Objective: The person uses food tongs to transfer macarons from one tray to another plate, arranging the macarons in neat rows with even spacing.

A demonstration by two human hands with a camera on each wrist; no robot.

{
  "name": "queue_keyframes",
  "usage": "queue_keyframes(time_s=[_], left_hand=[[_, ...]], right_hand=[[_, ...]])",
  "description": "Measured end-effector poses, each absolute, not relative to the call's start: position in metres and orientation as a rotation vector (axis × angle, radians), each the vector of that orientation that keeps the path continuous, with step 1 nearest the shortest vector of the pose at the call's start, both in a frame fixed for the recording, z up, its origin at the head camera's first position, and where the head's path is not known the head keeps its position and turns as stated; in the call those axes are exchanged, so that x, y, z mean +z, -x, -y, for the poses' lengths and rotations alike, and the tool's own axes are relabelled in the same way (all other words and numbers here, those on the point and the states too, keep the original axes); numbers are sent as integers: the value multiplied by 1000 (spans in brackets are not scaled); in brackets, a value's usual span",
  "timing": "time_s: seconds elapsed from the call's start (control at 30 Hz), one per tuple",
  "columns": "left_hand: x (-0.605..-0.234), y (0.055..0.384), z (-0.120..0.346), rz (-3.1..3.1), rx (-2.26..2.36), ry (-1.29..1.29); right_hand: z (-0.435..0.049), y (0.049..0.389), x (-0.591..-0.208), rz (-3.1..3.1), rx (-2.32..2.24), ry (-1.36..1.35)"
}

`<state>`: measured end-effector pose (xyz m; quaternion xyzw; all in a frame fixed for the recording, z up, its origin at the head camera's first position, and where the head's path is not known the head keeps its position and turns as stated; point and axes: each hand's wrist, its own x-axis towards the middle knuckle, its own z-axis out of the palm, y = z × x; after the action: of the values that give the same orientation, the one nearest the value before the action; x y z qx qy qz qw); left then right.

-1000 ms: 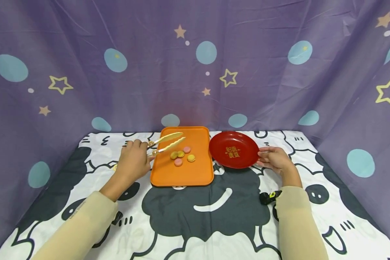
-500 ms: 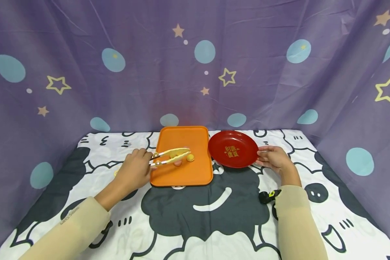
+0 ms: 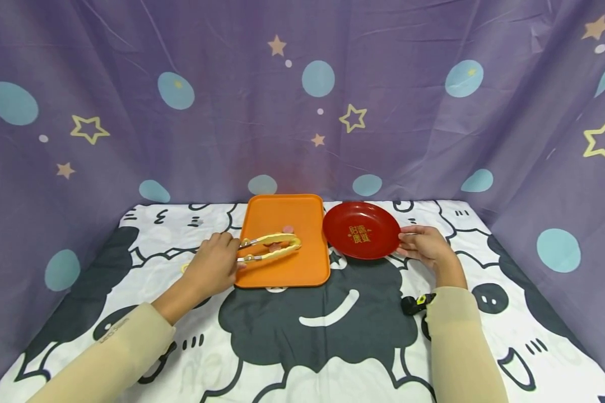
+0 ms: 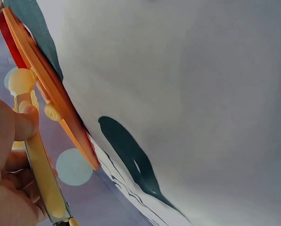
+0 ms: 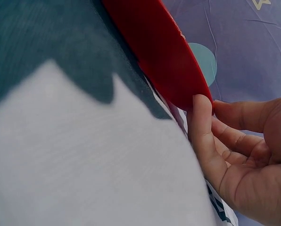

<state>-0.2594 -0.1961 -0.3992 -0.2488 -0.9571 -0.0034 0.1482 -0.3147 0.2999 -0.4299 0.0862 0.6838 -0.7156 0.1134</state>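
Observation:
My left hand (image 3: 214, 262) grips metal tongs (image 3: 269, 239) with yellow tips and yellow handles. Their tips lie over the orange tray (image 3: 262, 277) and have drawn close together at the spot of a yellow macaron; whether they touch it I cannot tell. A pink macaron (image 3: 288, 229) shows just behind the tongs, and another, partly hidden, between their arms. One yellow macaron (image 4: 52, 112) is visible on the tray in the left wrist view. Between thumb and fingers, my right hand (image 3: 423, 244) pinches the right rim of a red plate (image 3: 340, 224) with gold characters, also seen edge-on in the right wrist view.
Plate and tray stand side by side, almost touching. A black-and-white cartoon cloth (image 3: 322, 347) covers the table, and a purple curtain (image 3: 403, 129) with stars hangs behind. Next to the right sleeve is a small black device (image 3: 417, 304).
The tongs have moved right and toward me over the tray, and their tips have closed together around the right yellow macaron's spot. My right hand stays on the plate.

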Motion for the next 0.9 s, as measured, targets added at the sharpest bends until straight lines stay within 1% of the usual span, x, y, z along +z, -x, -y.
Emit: queue_keyframes(time_s=[0.9], left_hand=[[-406, 272, 189, 2770, 29, 705]], right_hand=[[-298, 313, -426, -2009, -2089, -259]])
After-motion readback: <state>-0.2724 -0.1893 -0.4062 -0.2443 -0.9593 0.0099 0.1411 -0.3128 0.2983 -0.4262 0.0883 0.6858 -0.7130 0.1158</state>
